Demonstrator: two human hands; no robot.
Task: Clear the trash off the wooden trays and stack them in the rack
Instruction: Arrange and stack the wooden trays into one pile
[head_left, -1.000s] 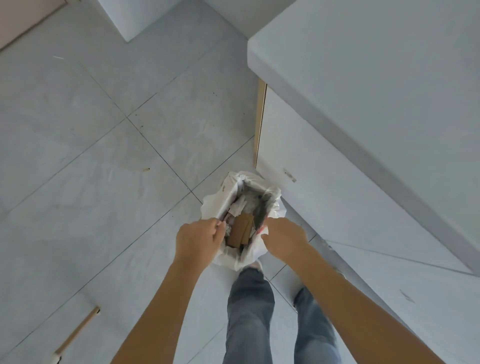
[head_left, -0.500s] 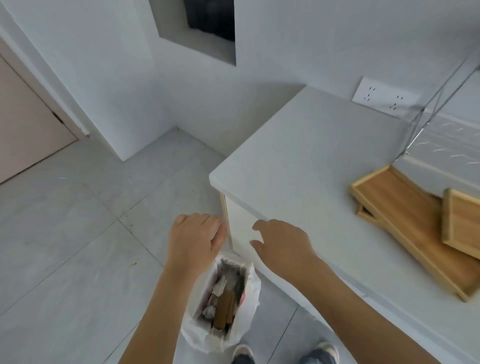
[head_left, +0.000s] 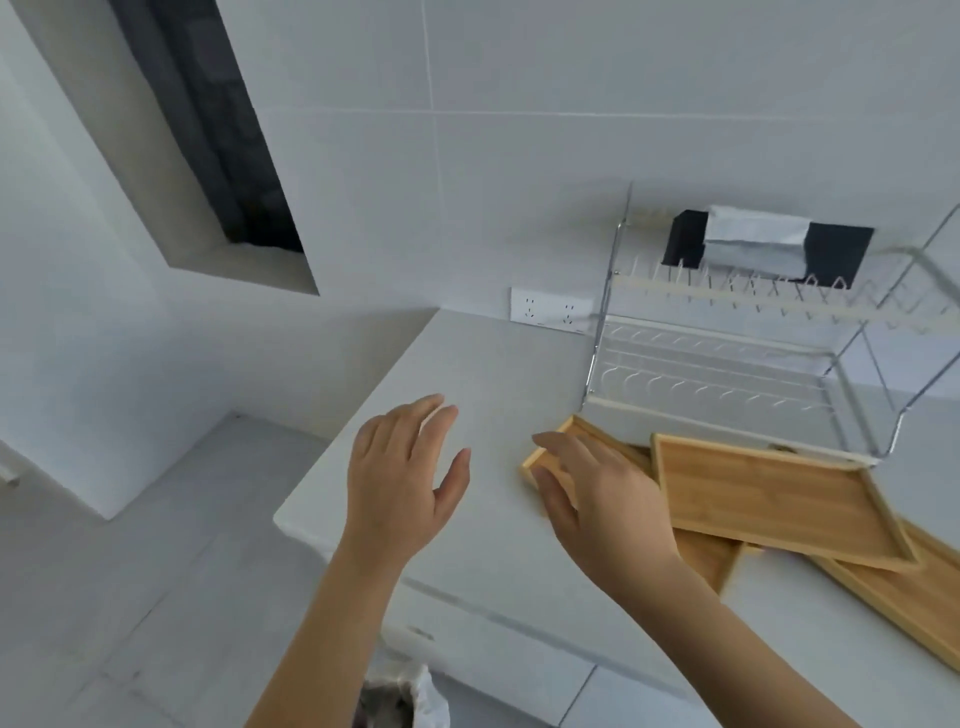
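While both hands hang empty over the bench (head_left: 519, 374), the clearing part of the job looks finished: none of the wooden trays (head_left: 769, 493) shows any trash on the wood in view. They lie loosely overlapped on the bench just in front of the wire rack (head_left: 727, 358), one resting askew on top of at least two others (the exact count is hard to tell, since the right edge of the view cuts them off). The rack's tiers hold no tray, so I judge all the stacking is left to do.

The right hand (head_left: 602, 499) is spread wide, fingers loosely curved, over the corner of the lowest tray that lies farthest left of the rack; whether it touches the wood I cannot tell. The left hand (head_left: 400, 478) is open too, fingers apart, above bare bench well left of the rack.

The bench is a pale, smooth slab against a white tiled wall, with a double socket (head_left: 550, 310) just left of the rack and a black tissue box (head_left: 763, 249) behind its upper tier. Farther left of the rack a dark window recess (head_left: 218, 130) cuts the wall, and a lined bin (head_left: 400, 699) stands on the grey tiled floor below the bench edge
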